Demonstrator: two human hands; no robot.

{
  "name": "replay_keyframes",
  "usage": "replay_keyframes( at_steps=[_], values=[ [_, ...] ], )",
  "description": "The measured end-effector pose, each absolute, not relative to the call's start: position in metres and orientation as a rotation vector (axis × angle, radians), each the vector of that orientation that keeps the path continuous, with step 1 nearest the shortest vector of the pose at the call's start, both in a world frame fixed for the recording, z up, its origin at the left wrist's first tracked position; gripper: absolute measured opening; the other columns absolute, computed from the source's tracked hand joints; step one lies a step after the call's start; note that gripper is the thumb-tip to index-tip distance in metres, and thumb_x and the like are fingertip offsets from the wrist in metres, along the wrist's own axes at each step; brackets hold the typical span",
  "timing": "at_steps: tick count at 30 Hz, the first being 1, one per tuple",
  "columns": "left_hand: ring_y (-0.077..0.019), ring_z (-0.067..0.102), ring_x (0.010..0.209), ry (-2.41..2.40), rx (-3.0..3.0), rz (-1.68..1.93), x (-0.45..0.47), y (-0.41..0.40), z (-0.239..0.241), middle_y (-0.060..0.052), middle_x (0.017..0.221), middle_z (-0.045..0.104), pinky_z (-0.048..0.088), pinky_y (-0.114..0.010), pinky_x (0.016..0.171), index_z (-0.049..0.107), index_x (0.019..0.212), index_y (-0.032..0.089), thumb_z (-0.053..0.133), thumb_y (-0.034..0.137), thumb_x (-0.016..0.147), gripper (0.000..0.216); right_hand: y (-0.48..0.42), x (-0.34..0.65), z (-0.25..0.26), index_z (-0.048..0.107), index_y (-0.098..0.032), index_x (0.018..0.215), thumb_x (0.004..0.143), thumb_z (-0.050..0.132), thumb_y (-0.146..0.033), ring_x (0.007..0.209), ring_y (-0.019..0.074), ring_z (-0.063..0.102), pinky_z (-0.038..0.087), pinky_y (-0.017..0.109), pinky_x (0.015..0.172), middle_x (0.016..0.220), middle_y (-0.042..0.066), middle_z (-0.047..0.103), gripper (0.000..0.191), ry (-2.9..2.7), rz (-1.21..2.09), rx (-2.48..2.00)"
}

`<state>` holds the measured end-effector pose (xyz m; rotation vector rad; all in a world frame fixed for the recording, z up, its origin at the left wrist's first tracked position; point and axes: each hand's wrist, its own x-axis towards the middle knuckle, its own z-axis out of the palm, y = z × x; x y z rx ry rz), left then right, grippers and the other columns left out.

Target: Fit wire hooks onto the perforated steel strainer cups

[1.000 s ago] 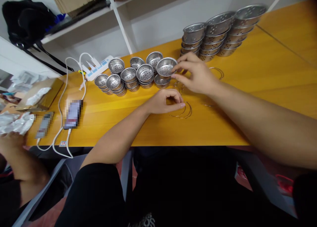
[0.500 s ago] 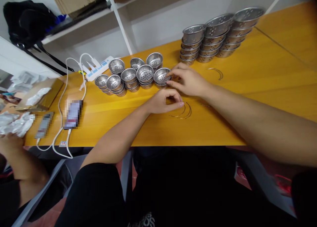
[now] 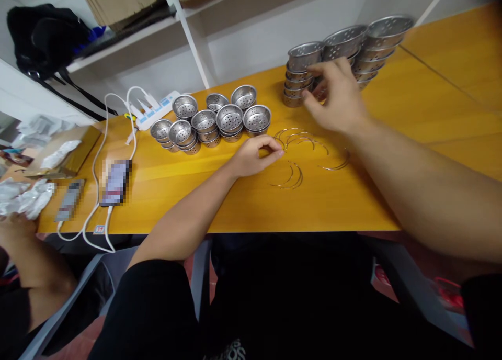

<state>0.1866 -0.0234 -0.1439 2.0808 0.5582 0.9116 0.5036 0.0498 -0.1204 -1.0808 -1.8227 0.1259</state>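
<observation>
My right hand point(image 3: 337, 96) open, round perforated silver metal cups point(image 3: 301, 62) beside it, left hand point(image 3: 253, 157) curled, grip unclear to me

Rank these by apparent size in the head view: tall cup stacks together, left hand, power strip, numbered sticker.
1. Tall cup stacks, partly hidden by right hand
2. Left hand and power strip: too close to rank, the hand being nearer
3. Numbered sticker

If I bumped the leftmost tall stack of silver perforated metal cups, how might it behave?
The tall silver cup stack might tip, since it stands tall and narrow. Its thin-looking metal walls suggest stiffness yet light weight. Its shiny surface may be slippery.
</observation>
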Motion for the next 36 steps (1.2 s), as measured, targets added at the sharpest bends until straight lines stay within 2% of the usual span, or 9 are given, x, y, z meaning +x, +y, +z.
replay_keyframes(
  at_steps=[4,9,14,17,22,26,28,32,36],
  values=[
    [-0.0234,0.09,0.122,0.587,2.116,0.937,0.184,-0.019,-0.148,-0.015,0.13,0.095,0.072,-0.047,0.12,0.087,0.117,0.02,0.09,0.058,0.118,0.038,0.047,0.5,-0.121,0.082,-0.018,0.167,0.112,0.089,-0.022,0.096,0.0216,0.082,0.071,0.042,0.112,0.157,0.024,0.078,0.056,-1.858,0.098,-1.142],
    [-0.0367,0.081,0.166,0.779,2.152,0.942,0.179,-0.011,-0.153,-0.02,0.154,0.09,0.062,-0.059,0.145,0.087,0.129,0.025,0.092,0.066,0.113,0.044,0.031,0.491,-0.111,0.077,-0.022,0.171,0.115,0.082,-0.028,0.11,0.0279,0.089,0.074,0.049,0.119,0.162,0.021,0.078,0.056,-1.922,0.069,-1.234],
    [-0.042,0.07,0.184,0.913,2.095,0.911,0.18,-0.011,-0.154,-0.021,0.165,0.088,0.058,-0.062,0.152,0.083,0.135,0.027,0.09,0.069,0.111,0.048,0.026,0.49,-0.104,0.076,-0.023,0.172,0.116,0.081,-0.029,0.114,0.0309,0.09,0.074,0.05,0.119,0.163,0.022,0.079,0.057,-1.924,0.092,-1.289],
    [-0.0423,0.069,0.184,0.962,2.083,0.92,0.182,-0.013,-0.152,-0.021,0.164,0.088,0.059,-0.061,0.15,0.081,0.134,0.027,0.089,0.068,0.109,0.048,0.024,0.489,-0.101,0.076,-0.021,0.173,0.116,0.081,-0.028,0.108,0.0281,0.089,0.073,0.048,0.118,0.164,0.022,0.079,0.058,-1.913,0.113,-1.319],
    [-0.0405,0.084,0.162,1.0,2.083,0.933,0.181,-0.013,-0.151,-0.022,0.159,0.089,0.063,-0.059,0.143,0.08,0.135,0.025,0.087,0.068,0.109,0.051,0.021,0.486,-0.095,0.077,-0.017,0.171,0.116,0.082,-0.023,0.105,0.0247,0.087,0.07,0.043,0.116,0.161,0.022,0.081,0.055,-1.919,0.141,-1.346],
    [-0.0406,0.074,0.178,0.96,2.115,0.905,0.18,-0.012,-0.152,-0.02,0.16,0.089,0.059,-0.059,0.15,0.082,0.134,0.026,0.089,0.061,0.11,0.044,0.021,0.485,-0.095,0.076,-0.017,0.171,0.116,0.083,-0.022,0.105,0.0241,0.086,0.069,0.042,0.114,0.158,0.021,0.081,0.056,-1.922,0.167,-1.358],
    [-0.0393,0.074,0.178,0.913,2.153,0.898,0.18,-0.012,-0.152,-0.021,0.162,0.088,0.059,-0.059,0.15,0.083,0.134,0.025,0.089,0.057,0.112,0.039,0.02,0.487,-0.095,0.075,-0.019,0.172,0.116,0.083,-0.021,0.107,0.025,0.085,0.069,0.044,0.117,0.161,0.021,0.08,0.056,-1.899,0.174,-1.367],
    [-0.0366,0.079,0.172,0.829,2.2,0.929,0.18,-0.013,-0.152,-0.022,0.167,0.085,0.061,-0.061,0.149,0.084,0.135,0.024,0.087,0.056,0.117,0.037,0.019,0.492,-0.088,0.072,-0.02,0.178,0.115,0.081,-0.021,0.135,0.0344,0.084,0.067,0.052,0.13,0.174,0.027,0.069,0.063,-1.841,0.092,-1.316],
    [-0.0338,0.081,0.167,0.76,2.218,0.962,0.18,-0.012,-0.155,-0.021,0.162,0.087,0.063,-0.06,0.147,0.084,0.134,0.025,0.084,0.057,0.121,0.035,0.027,0.501,-0.07,0.068,-0.012,0.184,0.11,0.078,-0.015,0.17,0.0407,0.07,0.056,0.06,0.148,0.181,0.031,0.065,0.074,-1.859,-0.114,-1.244]
  ],
)
